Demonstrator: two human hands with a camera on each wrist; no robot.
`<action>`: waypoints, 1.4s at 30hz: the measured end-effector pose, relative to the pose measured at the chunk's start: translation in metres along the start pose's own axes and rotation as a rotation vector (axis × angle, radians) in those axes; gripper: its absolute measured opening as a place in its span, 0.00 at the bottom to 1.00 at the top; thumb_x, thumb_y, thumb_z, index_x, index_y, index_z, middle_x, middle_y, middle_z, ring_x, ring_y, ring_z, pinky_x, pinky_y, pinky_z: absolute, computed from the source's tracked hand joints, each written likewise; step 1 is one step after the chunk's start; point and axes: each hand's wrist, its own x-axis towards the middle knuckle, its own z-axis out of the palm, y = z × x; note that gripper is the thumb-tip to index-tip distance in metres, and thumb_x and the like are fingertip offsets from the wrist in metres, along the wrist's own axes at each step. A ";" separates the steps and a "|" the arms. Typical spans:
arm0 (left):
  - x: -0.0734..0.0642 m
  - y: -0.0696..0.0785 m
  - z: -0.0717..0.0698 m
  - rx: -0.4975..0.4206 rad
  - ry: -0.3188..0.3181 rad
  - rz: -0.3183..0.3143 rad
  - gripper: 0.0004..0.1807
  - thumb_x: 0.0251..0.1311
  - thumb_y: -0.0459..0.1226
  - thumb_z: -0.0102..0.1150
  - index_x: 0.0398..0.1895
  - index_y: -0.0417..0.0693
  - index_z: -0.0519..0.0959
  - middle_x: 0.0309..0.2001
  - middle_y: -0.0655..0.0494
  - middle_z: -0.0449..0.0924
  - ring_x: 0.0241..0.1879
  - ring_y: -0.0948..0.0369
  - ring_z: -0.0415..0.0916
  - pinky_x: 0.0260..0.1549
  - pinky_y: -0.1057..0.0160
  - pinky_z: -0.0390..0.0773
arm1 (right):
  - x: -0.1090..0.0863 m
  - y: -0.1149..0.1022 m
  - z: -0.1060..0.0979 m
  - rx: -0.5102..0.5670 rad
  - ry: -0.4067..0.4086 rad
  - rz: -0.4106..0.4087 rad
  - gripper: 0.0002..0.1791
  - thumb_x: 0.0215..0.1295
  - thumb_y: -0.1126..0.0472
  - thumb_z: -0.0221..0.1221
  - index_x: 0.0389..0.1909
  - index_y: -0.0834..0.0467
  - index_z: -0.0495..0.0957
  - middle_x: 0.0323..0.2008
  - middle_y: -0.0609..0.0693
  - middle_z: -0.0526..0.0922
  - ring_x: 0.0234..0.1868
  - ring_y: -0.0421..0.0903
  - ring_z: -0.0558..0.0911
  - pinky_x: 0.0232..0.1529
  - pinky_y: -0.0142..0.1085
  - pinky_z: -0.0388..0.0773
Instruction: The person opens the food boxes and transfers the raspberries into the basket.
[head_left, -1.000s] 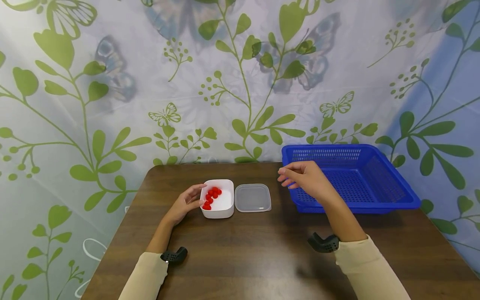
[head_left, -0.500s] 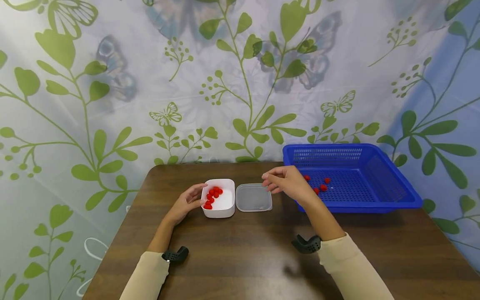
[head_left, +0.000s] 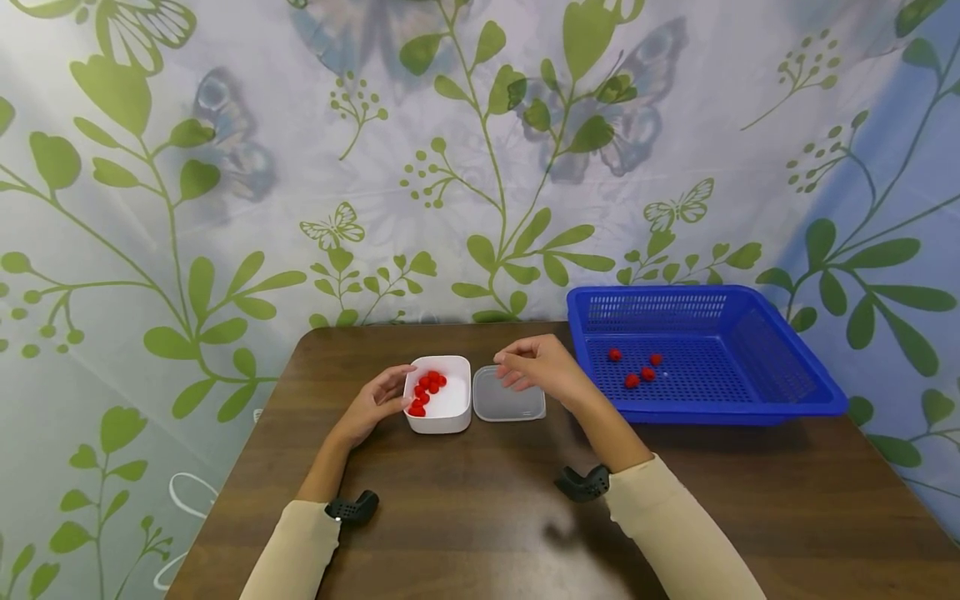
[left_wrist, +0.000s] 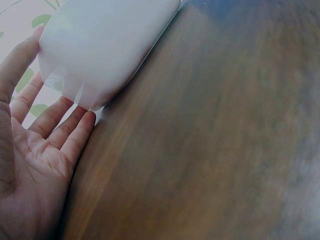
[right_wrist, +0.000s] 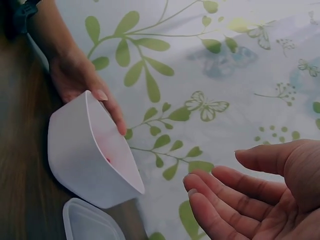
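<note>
A white box [head_left: 442,424] stands on the table, with several small red round pieces [head_left: 423,397] inside along its left side. My left hand [head_left: 372,404] rests against the box's left wall; in the left wrist view its fingers [left_wrist: 75,135] touch the wall and lie fairly straight. Above the flat translucent lid [head_left: 508,405], right of the box, hovers my right hand [head_left: 542,368]. The right wrist view shows nothing in that right hand [right_wrist: 255,195], its fingers loosely bent and apart from the box. Several similar red pieces [head_left: 632,381] lie in the blue basket [head_left: 720,410].
The blue perforated basket stands at the table's back right. A brown wooden table [head_left: 480,517] carries everything, and its back edge meets a hanging cloth [head_left: 420,275] with green leaves and butterflies.
My right hand has moved left from over the basket to above the lid. Several red pieces now show in the basket, where none was visible a second ago. The left hand stays at the box.
</note>
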 end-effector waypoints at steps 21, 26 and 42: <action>0.000 -0.001 0.000 -0.020 -0.011 0.009 0.30 0.66 0.31 0.62 0.71 0.44 0.67 0.73 0.44 0.65 0.73 0.46 0.59 0.70 0.59 0.63 | 0.032 0.012 0.049 0.040 -0.081 0.084 0.15 0.68 0.60 0.65 0.45 0.70 0.83 0.38 0.66 0.87 0.36 0.57 0.89 0.42 0.46 0.86; 0.001 -0.002 0.001 -0.034 -0.011 0.009 0.31 0.65 0.29 0.62 0.71 0.43 0.67 0.72 0.43 0.65 0.73 0.45 0.60 0.65 0.67 0.67 | 0.039 0.008 0.061 0.008 -0.122 0.108 0.12 0.71 0.65 0.61 0.46 0.72 0.83 0.39 0.66 0.87 0.35 0.56 0.89 0.39 0.41 0.86; 0.001 -0.001 0.000 -0.043 -0.021 0.028 0.31 0.66 0.29 0.61 0.72 0.41 0.66 0.71 0.38 0.66 0.70 0.43 0.63 0.64 0.67 0.70 | 0.062 0.013 0.088 -0.055 -0.210 0.191 0.16 0.70 0.63 0.60 0.47 0.75 0.82 0.40 0.69 0.86 0.38 0.57 0.89 0.39 0.40 0.86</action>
